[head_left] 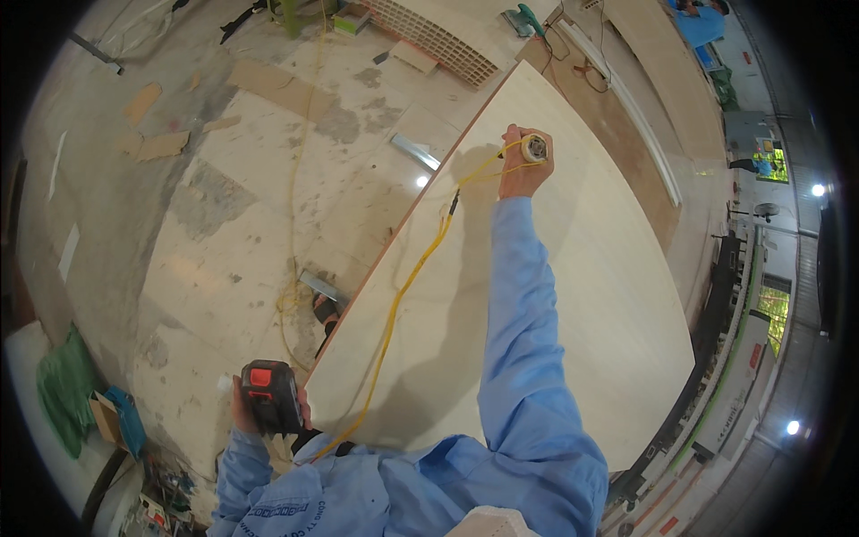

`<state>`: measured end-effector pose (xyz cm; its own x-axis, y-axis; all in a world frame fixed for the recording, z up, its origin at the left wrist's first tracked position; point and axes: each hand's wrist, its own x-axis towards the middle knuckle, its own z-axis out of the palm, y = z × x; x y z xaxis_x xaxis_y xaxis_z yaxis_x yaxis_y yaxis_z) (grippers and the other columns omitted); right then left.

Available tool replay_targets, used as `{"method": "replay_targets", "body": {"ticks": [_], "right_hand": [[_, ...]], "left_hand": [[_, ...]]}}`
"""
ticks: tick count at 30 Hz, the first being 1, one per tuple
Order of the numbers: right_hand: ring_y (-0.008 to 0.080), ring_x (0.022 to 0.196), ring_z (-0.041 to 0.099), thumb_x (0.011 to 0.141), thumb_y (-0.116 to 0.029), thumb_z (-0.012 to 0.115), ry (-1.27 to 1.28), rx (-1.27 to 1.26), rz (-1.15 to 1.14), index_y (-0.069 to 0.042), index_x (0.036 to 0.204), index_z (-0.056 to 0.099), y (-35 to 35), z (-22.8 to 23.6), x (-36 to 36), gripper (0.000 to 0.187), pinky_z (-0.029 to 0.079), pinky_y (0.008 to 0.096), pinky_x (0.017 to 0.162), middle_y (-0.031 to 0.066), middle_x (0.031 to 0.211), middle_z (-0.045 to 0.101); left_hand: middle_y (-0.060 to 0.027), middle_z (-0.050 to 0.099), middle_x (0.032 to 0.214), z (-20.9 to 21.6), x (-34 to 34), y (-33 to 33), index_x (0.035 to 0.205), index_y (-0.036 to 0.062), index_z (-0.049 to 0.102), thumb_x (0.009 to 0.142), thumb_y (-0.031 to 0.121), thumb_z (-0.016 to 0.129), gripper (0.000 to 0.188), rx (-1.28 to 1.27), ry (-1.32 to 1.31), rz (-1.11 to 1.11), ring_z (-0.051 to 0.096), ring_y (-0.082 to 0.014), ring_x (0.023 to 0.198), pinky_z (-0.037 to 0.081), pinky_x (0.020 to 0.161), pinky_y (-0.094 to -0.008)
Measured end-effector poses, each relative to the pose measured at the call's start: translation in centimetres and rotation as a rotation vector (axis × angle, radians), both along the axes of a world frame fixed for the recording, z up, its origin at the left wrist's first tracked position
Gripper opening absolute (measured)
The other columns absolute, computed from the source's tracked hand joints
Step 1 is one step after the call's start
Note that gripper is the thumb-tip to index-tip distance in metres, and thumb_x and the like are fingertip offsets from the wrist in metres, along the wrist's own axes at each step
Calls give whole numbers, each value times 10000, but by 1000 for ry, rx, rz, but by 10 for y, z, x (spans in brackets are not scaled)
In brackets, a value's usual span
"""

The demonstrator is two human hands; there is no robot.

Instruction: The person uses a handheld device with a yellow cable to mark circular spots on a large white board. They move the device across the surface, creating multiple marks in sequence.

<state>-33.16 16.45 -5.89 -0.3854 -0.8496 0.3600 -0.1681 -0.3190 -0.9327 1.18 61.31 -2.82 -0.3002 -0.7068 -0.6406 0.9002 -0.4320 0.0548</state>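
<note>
My right arm, in a blue sleeve, stretches out over a large pale board (591,268). At its far end my right hand (523,174) is closed round a small round-topped thing (535,148) with a yellow cord on it; its exact kind I cannot make out. The yellow cord (403,291) runs back across the board to my waist. Low on the left, beside the board's near corner, my left hand (242,407) grips a cordless power tool (273,396). Its black and red battery end faces up, and the rest is hidden.
Metal legs (416,152) stick out from under the board's left edge. Cardboard scraps (161,145) and a thin yellow cable (291,233) lie on the stained floor. Beyond the board are a green power tool (528,20) and a long white strip (626,112). Another person (698,25) is far right.
</note>
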Motion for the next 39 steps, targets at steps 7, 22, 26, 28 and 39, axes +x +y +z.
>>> {"method": "replay_targets", "body": {"ticks": [7, 22, 26, 28, 39], "right_hand": [[144, 686, 635, 824, -10, 765, -38, -41, 3, -35, 875, 583, 21, 17, -2, 191, 527, 270, 602, 59, 812, 641], [131, 670, 616, 825, -7, 754, -24, -10, -31, -35, 866, 588, 34, 13, 8, 174, 515, 257, 598, 62, 799, 643], [122, 677, 613, 821, 0, 753, -28, -48, -59, -38, 863, 586, 24, 11, 8, 177, 511, 254, 593, 62, 784, 641], [122, 679, 613, 821, 0, 754, -39, -41, -82, -40, 864, 584, 18, 3, 5, 180, 514, 256, 590, 62, 780, 641], [167, 733, 658, 832, -5, 730, -25, -22, -94, -31, 887, 583, 27, 9, 3, 159, 532, 287, 646, 77, 791, 661]], "left_hand": [[-297, 609, 1087, -2, 6, 12, 1441, 45, 413, 866, 841, 331, 985, -129, 30, 19, 667, -448, 859, 553, 701, -636], [-289, 609, 1044, 2, 14, 37, 1427, 41, 422, 855, 860, 300, 1006, -91, -44, 25, 664, -442, 817, 562, 665, -611], [-295, 607, 1044, -3, 19, 39, 1441, 43, 414, 861, 855, 297, 1005, -93, -44, 32, 663, -448, 829, 560, 671, -621], [-297, 606, 1043, -3, 22, 40, 1447, 45, 410, 864, 852, 299, 1002, -116, -53, 17, 662, -449, 831, 559, 674, -626], [-286, 603, 1062, -2, 21, 38, 1455, 42, 406, 877, 839, 298, 991, -134, -47, -22, 666, -440, 835, 559, 666, -603]]}}
